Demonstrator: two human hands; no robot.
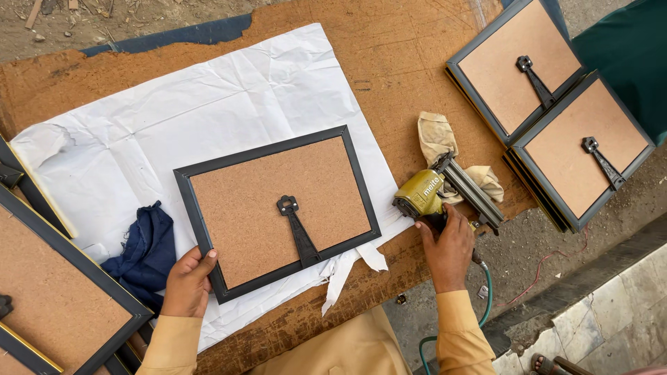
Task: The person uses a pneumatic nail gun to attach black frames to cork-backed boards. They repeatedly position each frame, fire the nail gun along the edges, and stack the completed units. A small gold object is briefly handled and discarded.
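A dark picture frame (278,212) lies face down on crumpled white paper (174,118), its brown backing board and black stand strut (297,232) facing up. My left hand (186,281) grips the frame's near left corner, thumb on the rim. My right hand (448,250) is wrapped around the handle of a yellow pneumatic nail gun (445,191), which rests on the board just right of the frame. A green air hose (486,295) runs down from the gun.
A brown work board (396,55) carries everything. Two finished frames (549,111) lie face down at the upper right. More frames (55,298) are stacked at the left edge. A dark blue cloth (142,253) lies by my left hand, and a beige rag (438,139) sits behind the gun.
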